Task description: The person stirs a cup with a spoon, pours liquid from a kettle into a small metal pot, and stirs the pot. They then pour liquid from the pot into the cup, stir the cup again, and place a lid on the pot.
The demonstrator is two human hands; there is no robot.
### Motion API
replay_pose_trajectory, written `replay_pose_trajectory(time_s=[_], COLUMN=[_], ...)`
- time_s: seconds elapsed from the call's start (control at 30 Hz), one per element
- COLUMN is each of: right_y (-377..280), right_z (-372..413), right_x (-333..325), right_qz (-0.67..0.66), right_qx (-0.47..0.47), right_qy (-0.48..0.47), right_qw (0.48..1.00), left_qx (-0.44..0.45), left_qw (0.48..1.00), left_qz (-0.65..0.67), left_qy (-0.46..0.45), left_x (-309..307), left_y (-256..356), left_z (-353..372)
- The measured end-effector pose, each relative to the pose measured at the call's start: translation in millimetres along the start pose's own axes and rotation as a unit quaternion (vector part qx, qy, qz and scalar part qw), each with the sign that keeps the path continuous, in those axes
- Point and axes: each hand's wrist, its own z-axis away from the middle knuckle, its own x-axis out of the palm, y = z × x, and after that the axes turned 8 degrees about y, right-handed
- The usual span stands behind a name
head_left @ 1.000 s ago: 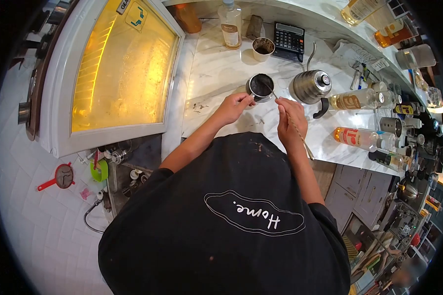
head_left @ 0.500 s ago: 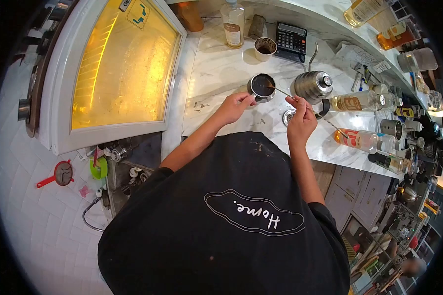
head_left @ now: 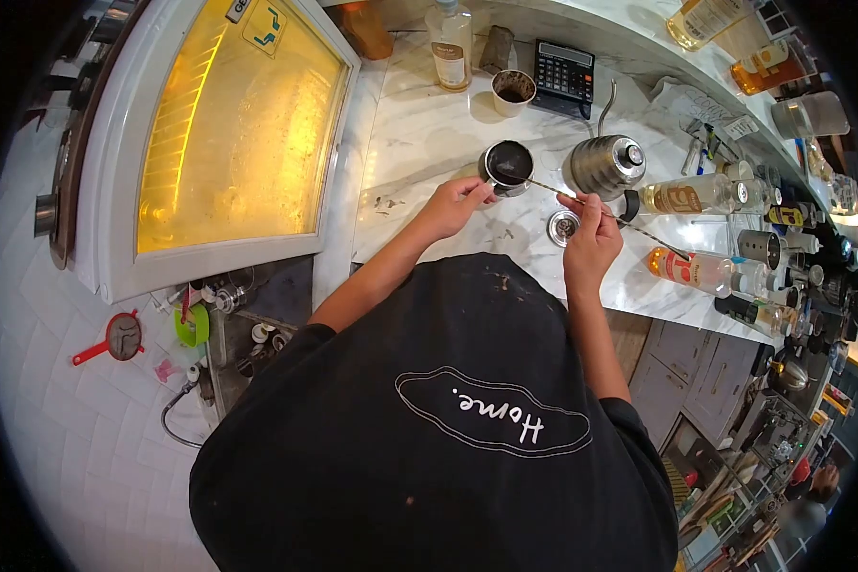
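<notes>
Rn, your L hand has thumb + fingers closed at the near L edge of the metal cup, which sits on the tabletop, upper ctr of frame. Cup holds smth v. dark; can't tell how deep. Your R hand, just R of ctr, pinches the long twisted spoon partway along, fingers curled in; its L end is in the cup, the other end sticks out toward the R.

Other containers: white paper cup up top, just above the metal one, has dark brown residue inside. Steel kettle is just R of the metal cup, lid on, so can't tell contents. Clear bottle w/ a pale label is at top ctr, beside the paper cup; level unclear. R side: red-label bottle shows orange liquid near its base. Upper R corner: shelf bottle w/ amber liquid. Calculator is R of the paper cup.
</notes>
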Motion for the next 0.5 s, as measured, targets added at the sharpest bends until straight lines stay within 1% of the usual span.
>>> replay_pose_trajectory(time_s=[0.13, 0.27, 0.37, 0.5], right_y=[-11, -5, -18, -13], right_z=[0, -5, -3, -2], right_x=[-3, -2, 1, 3], right_qz=[0.008, 0.030, 0.120, 0.131], right_qx=[-0.034, -0.098, -0.164, -0.220], right_qy=[-0.002, -0.054, -0.087, -0.102], right_qw=[0.999, 0.993, 0.975, 0.961], left_qx=[-0.002, -0.002, 0.000, 0.001], left_qw=[1.000, 1.000, 1.000, 1.000], left_qz=[0.001, 0.005, 0.000, -0.009], left_qy=[-0.001, -0.005, -0.005, -0.003], left_x=[-1, -1, -1, -2], left_y=[0, 0, 0, 1], left_z=[0, -1, -1, 0])
